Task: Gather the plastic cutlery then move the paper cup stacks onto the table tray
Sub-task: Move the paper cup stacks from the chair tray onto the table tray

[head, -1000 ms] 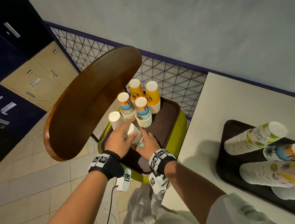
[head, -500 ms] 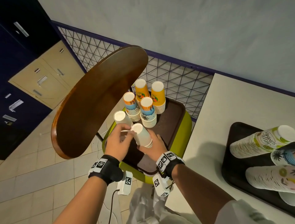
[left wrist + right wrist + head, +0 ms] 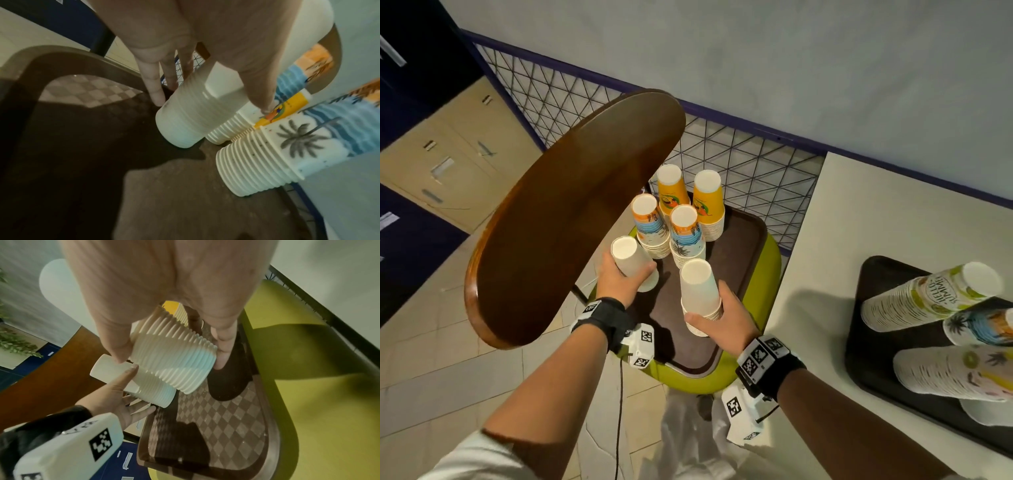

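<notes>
Two plain white cup stacks are lifted off the brown tray (image 3: 726, 260) on the green chair seat. My left hand (image 3: 619, 281) grips one white stack (image 3: 633, 263) (image 3: 197, 113), tilted to the left. My right hand (image 3: 722, 315) grips the other white stack (image 3: 698, 291) (image 3: 174, 358), nearly upright, above the tray's middle. Behind them several printed stacks stand upside down on that tray: two orange (image 3: 705, 205) and two blue-and-orange (image 3: 685, 236). The table tray (image 3: 876, 329) at right holds cup stacks (image 3: 928, 298) lying on their sides. No cutlery is in sight.
The chair's brown wooden backrest (image 3: 571, 219) looms at left, close to my left hand. A wire mesh fence (image 3: 739, 164) runs behind the chair. The white table (image 3: 876, 212) stands right of the chair. Tiled floor and cabinets (image 3: 438, 161) lie to the left.
Both hands were close together around the white cups a second ago. Now they have parted, each with its own white stack, the right stack raised and nearer me.
</notes>
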`<state>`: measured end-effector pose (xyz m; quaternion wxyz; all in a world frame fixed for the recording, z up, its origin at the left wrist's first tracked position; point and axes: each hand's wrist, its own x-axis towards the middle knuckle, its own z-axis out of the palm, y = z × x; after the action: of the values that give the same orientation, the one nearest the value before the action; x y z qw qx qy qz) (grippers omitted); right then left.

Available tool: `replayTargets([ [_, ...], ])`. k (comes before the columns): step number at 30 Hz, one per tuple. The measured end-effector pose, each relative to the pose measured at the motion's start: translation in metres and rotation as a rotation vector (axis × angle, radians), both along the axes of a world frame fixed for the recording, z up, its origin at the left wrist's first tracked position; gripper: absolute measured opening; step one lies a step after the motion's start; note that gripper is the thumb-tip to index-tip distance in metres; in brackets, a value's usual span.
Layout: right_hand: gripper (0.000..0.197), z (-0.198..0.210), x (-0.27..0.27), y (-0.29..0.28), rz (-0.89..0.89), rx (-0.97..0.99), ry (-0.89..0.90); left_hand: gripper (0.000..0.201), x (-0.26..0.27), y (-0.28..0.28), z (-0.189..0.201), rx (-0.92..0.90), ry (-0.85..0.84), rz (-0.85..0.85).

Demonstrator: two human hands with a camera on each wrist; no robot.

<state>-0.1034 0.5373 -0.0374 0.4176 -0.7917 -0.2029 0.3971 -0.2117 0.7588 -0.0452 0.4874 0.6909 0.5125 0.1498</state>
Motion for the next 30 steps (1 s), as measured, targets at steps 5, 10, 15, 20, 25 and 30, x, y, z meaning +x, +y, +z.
replayTargets([
  [5,0.072,0.004,0.004,-0.006,0.009,-0.026,-0.013,0.073,0.005,-0.009,0.002,0.069,0.034,-0.068],
  [10,0.078,0.008,0.001,-0.005,0.025,-0.034,-0.028,0.076,-0.003,-0.014,-0.002,0.208,0.183,-0.13],
  [15,0.084,0.011,-0.001,-0.002,0.026,-0.053,-0.055,0.084,-0.006,-0.025,-0.005,0.171,0.187,-0.092],
  [20,0.082,0.012,0.0,-0.004,0.012,-0.069,-0.047,0.085,-0.011,-0.034,-0.004,0.14,0.214,-0.061],
  [25,0.078,0.035,0.008,-0.02,-0.018,-0.021,0.023,0.08,-0.023,-0.063,0.014,0.192,0.063,-0.034],
  [30,0.069,0.071,0.028,-0.065,-0.042,0.037,0.052,0.076,-0.028,-0.116,0.043,0.037,-0.105,-0.144],
])
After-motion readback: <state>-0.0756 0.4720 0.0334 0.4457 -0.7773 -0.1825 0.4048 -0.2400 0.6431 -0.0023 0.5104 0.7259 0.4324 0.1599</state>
